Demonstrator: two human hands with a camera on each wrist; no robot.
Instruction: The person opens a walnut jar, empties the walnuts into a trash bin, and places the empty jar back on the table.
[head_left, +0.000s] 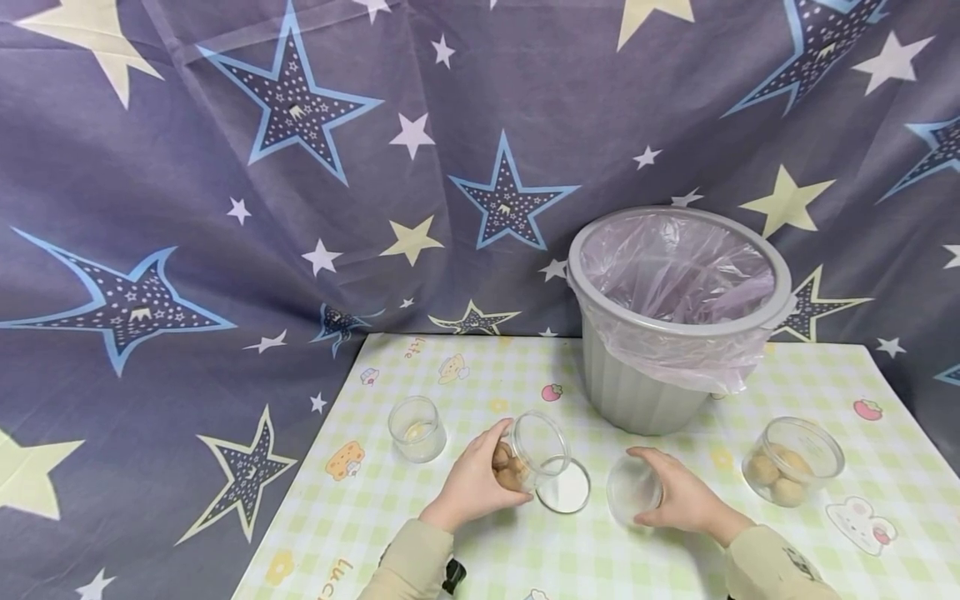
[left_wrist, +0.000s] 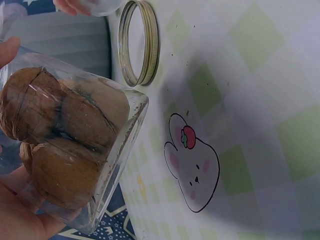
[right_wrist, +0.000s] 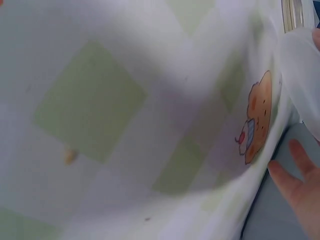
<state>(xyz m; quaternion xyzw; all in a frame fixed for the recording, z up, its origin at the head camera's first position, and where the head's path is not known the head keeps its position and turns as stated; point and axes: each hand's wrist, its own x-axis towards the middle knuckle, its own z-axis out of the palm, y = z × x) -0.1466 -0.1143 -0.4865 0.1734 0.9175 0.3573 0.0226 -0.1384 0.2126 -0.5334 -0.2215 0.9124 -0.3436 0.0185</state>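
My left hand [head_left: 480, 477] grips a clear jar [head_left: 542, 443] around its side, tilted over with its mouth to the right. Brown walnuts [left_wrist: 65, 172] lie inside it. My right hand [head_left: 681, 493] holds a translucent whitish round plastic piece [head_left: 626, 492] by its edge, a little above the table; the frames do not settle whether it is a lid or a shallow cup. Between the hands, a round lid with a metallic rim [head_left: 564, 486] lies on the tablecloth, close beside the jar. In the left wrist view its gold screw rim [left_wrist: 149, 45] shows.
A grey bin [head_left: 637, 383] with a pinkish plastic bag stands at the back right. On the right sits a clear tub [head_left: 821, 454] of round brown pieces. A small clear container [head_left: 416, 446] with something yellowish at its bottom stands left. The checked tablecloth [head_left: 315, 500] covers the table.
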